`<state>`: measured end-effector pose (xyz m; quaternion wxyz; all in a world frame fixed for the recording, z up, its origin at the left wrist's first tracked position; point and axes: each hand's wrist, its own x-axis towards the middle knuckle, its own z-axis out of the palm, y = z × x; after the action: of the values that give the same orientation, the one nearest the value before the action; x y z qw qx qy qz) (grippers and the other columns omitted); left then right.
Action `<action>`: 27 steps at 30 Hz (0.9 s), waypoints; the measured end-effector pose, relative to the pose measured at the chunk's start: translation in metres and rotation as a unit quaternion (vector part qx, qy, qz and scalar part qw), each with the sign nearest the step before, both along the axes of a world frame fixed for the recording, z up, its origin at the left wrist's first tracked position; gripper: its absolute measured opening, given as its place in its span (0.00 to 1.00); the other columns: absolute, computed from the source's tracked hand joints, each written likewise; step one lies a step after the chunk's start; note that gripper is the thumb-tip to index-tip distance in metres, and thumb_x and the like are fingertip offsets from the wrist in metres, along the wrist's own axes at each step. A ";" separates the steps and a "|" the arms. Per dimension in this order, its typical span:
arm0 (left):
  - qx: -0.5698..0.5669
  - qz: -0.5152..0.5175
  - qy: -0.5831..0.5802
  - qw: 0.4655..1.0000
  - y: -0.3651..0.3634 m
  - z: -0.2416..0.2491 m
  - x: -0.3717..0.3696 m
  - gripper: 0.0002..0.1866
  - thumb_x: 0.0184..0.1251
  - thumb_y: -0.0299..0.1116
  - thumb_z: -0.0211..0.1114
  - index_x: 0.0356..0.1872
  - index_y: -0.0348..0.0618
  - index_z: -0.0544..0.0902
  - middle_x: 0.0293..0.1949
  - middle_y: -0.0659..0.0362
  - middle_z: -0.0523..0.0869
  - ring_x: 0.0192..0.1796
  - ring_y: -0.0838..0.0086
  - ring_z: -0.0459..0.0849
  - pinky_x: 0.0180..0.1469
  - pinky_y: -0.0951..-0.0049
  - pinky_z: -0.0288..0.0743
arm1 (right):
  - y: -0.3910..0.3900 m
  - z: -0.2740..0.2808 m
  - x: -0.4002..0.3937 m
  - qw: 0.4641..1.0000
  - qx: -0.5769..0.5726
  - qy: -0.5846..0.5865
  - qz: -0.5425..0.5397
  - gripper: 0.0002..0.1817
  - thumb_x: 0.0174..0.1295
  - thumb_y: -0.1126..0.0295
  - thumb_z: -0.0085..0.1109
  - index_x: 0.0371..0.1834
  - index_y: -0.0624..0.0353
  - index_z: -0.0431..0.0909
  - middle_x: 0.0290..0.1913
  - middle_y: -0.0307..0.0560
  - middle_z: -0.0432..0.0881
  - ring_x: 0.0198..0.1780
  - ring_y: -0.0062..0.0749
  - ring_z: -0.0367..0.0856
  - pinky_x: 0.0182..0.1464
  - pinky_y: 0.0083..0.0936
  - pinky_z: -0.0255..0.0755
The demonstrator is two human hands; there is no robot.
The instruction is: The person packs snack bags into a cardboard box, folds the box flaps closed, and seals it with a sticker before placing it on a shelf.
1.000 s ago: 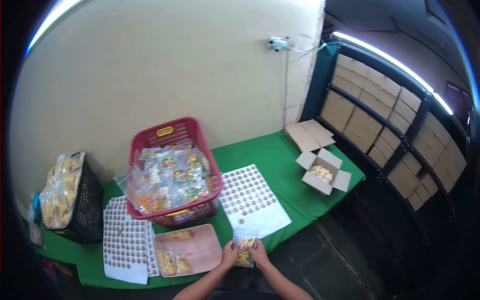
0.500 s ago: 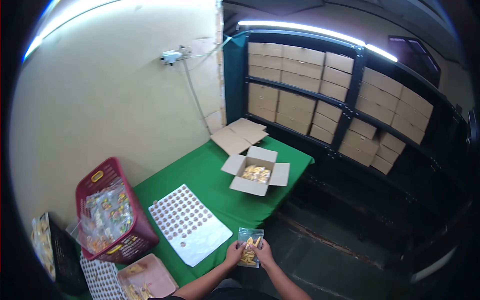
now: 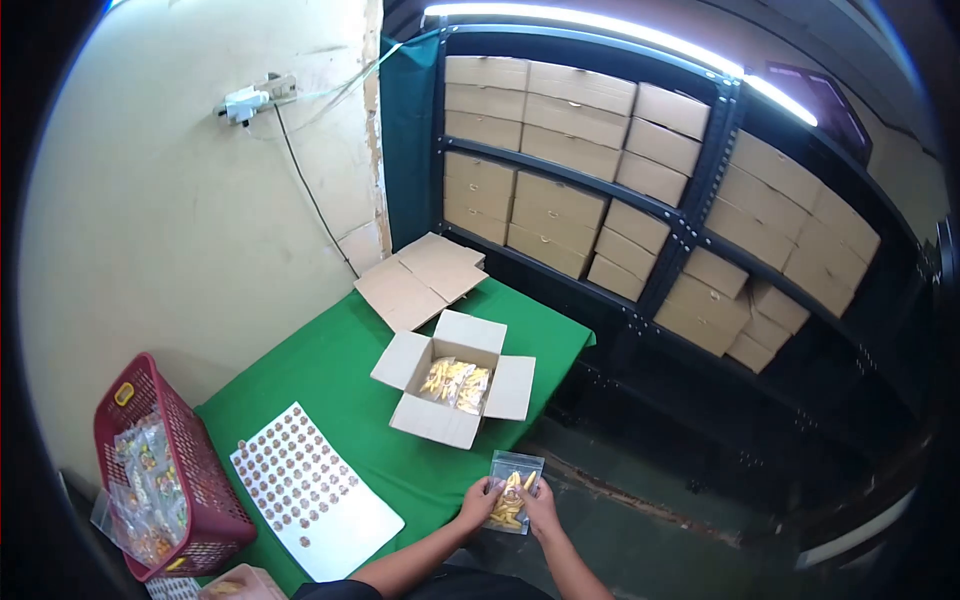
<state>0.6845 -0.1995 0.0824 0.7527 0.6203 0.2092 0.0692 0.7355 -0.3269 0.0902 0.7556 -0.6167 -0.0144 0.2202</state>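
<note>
A clear zip bag of yellow finger-shaped pieces (image 3: 509,503) is held upright near the table's front edge. My left hand (image 3: 480,502) pinches its left side and my right hand (image 3: 541,507) grips its right side, thumbs on the front. A round sticker seems to show on the bag between the thumbs. Beyond it on the green table stands an open cardboard box (image 3: 436,417) with similar filled bags (image 3: 456,384) inside. To the left lies a white sheet of round brown stickers (image 3: 316,492), its lower right part without stickers.
A maroon basket (image 3: 200,480) of filled bags stands at the left, with a pink tray (image 3: 245,583) below it. Flattened cardboard (image 3: 420,278) lies at the table's back. Dark shelving (image 3: 690,215) with stacked cartons (image 3: 577,105) stands behind; a socket with plugs (image 3: 245,103) is on the wall.
The view has turned to the right, so the table, basket and box appear further left. The black crate at the far left has mostly gone out of sight. Both hands still hold the bag.
</note>
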 end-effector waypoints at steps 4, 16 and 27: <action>-0.027 0.031 0.011 0.999 0.023 0.012 0.060 0.11 0.66 0.37 0.61 0.38 0.37 0.79 0.31 0.62 0.81 0.34 0.82 0.76 0.39 0.79 0.71 | 0.024 0.029 0.068 0.999 -0.019 0.009 0.028 0.12 0.61 0.77 0.56 0.48 0.62 0.72 0.43 0.42 0.80 0.44 0.24 0.79 0.48 0.23 0.73; -0.064 0.205 -0.049 0.975 0.104 0.026 0.164 0.11 0.66 0.35 0.61 0.41 0.38 0.79 0.33 0.62 0.82 0.35 0.81 0.77 0.40 0.80 0.71 | 0.126 0.041 0.215 0.974 -0.030 0.008 0.223 0.14 0.62 0.76 0.56 0.51 0.64 0.71 0.44 0.45 0.79 0.44 0.24 0.78 0.47 0.22 0.73; -0.120 0.482 -0.032 0.867 0.140 0.033 0.231 0.10 0.62 0.33 0.65 0.41 0.40 0.78 0.35 0.61 0.84 0.36 0.81 0.80 0.41 0.80 0.72 | 0.230 0.030 0.318 0.866 -0.047 -0.049 0.495 0.12 0.58 0.73 0.62 0.44 0.62 0.75 0.37 0.38 0.80 0.37 0.18 0.76 0.40 0.16 0.70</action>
<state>0.9159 -0.0599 0.1154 0.7009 0.3446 0.4643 0.4176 1.0533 -0.0964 0.1204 0.5158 -0.5734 -0.3447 0.5352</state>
